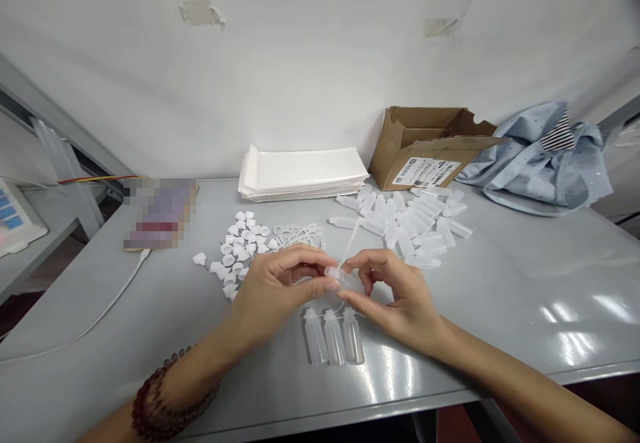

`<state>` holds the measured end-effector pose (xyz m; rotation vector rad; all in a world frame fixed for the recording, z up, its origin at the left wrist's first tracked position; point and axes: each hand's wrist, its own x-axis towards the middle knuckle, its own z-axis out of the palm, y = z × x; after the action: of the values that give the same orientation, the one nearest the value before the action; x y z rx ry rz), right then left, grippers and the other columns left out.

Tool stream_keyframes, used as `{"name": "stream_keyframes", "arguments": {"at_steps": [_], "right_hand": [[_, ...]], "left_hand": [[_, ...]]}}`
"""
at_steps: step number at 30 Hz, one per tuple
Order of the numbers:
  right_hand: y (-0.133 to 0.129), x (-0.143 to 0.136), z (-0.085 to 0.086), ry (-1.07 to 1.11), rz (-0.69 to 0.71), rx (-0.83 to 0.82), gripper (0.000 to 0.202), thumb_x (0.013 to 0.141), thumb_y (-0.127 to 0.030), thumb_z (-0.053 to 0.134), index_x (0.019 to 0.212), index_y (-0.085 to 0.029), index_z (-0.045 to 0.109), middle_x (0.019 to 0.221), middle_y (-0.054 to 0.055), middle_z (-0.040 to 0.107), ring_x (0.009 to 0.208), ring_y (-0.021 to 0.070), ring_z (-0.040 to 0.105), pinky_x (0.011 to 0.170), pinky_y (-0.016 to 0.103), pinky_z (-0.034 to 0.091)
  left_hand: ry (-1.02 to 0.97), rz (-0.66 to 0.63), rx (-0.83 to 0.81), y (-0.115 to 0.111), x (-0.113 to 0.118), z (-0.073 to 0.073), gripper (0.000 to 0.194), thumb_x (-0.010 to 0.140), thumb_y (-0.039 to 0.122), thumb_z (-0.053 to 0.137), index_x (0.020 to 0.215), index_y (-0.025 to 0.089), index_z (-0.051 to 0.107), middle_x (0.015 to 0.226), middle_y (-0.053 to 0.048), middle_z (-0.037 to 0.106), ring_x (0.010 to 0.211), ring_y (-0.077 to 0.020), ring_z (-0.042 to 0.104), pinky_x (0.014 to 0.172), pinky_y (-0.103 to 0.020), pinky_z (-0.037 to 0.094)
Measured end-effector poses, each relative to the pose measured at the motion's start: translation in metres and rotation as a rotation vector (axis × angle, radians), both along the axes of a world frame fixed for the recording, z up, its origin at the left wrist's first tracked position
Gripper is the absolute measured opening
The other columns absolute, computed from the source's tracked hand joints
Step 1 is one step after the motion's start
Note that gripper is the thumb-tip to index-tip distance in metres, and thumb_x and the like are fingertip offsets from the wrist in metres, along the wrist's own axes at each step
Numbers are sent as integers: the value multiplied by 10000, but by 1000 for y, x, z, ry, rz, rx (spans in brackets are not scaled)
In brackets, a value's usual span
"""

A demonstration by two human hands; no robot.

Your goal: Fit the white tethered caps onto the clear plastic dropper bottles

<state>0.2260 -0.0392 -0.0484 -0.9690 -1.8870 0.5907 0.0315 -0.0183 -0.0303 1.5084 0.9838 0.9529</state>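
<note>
Between both hands a translucent plastic bottle (353,282) is held tilted, its neck pointing left. My left hand (285,283) pinches at the neck with thumb and fingers, where a thin white strap (349,246) sticks up. My right hand (395,293) is closed around the bottle's body. Just below, three similar bottles (335,340) stand side by side, with straps at their necks. Left of my left hand lie many small white caps (240,246), and behind it a heap of white looped straps (303,233). Loose bottles (415,220) are piled behind my right hand.
A stack of white padded envelopes (305,173) lies against the wall. An open cardboard box (425,150) and a light blue cloth bag (550,156) sit at the back right. On the left are a blurred-out phone (163,213) and its white cable (115,303).
</note>
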Motion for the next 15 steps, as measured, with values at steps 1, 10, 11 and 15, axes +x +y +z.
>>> {"name": "stream_keyframes", "arguments": {"at_steps": [1,10,11,15], "right_hand": [[-1,0,0,-2,-1,4,248,837,-229,653,1057,-223,537,848,20,646,555,93,498,505,235,470],[1,-1,2,-53,59,167,224,849,-137,623,1070,-176,610,788,35,657,544,93,514,529,236,481],[-1,1,4,-63,28,130,216,845,-155,633,1060,-172,621,774,33,656,540,95,516,524,237,482],[-21,14,8,-159,-161,-285,133,823,-293,660,900,-185,669,617,-12,595,519,113,535,473,230,472]], "left_hand": [[-47,-4,-95,1,0,-1,151,710,238,774,855,249,731,807,8,702,764,-135,650,707,-242,556],[-104,-48,-289,-1,6,-5,191,700,263,779,881,218,739,847,-22,741,829,-185,691,784,-317,579],[-93,-30,-285,0,5,-4,207,697,272,782,894,221,739,877,-24,746,861,-187,691,809,-314,573],[-47,147,-215,6,-3,0,230,734,356,751,923,227,733,926,-29,747,816,-162,683,795,-298,563]]}}
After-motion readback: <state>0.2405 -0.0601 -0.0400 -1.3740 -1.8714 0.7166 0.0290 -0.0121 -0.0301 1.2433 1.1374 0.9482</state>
